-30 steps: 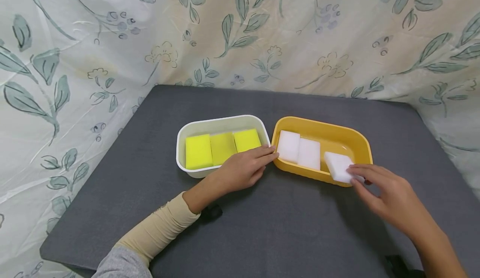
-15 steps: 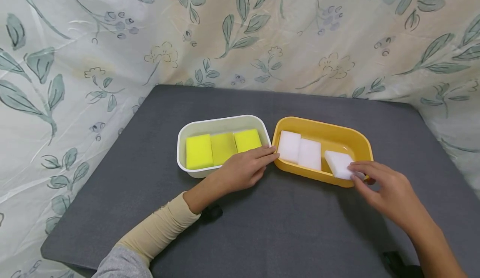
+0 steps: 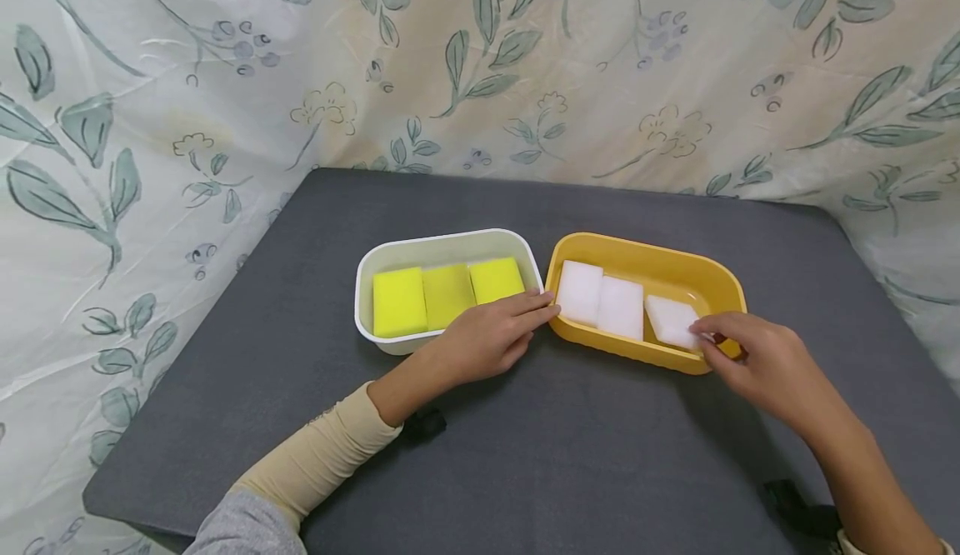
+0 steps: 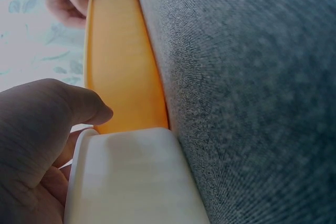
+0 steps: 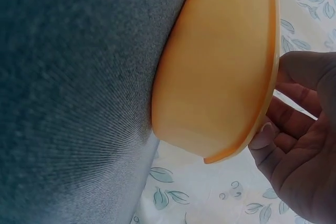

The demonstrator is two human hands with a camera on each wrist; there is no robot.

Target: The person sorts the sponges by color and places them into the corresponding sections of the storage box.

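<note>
In the head view, a white plastic tub [image 3: 442,248] holds yellow sponges [image 3: 399,302]. Beside it stands an orange-yellow tub [image 3: 630,350], where two white sponges [image 3: 620,308] lie side by side at the left end. My right hand [image 3: 765,363] pinches the right edge of another white sponge [image 3: 669,322], low inside that tub near its front right. My left hand [image 3: 491,334] rests across the tubs' meeting corners with fingers extended. In the left wrist view, its thumb [image 4: 97,109] lies by the orange-yellow wall. The right wrist view hides the sponge behind the tub.
Both tubs stand on a dark grey table [image 3: 525,463]. Floral cloth [image 3: 487,63] hangs behind the table and at its sides. A black strap-like item [image 3: 798,509] is at the right wrist, and another dark piece [image 3: 425,424] shows under the left wrist.
The right hand has moved slightly left and inward. The white sponge it pinches has gone from tilted over the front rim to lower inside the tub. The left hand has stayed put.
</note>
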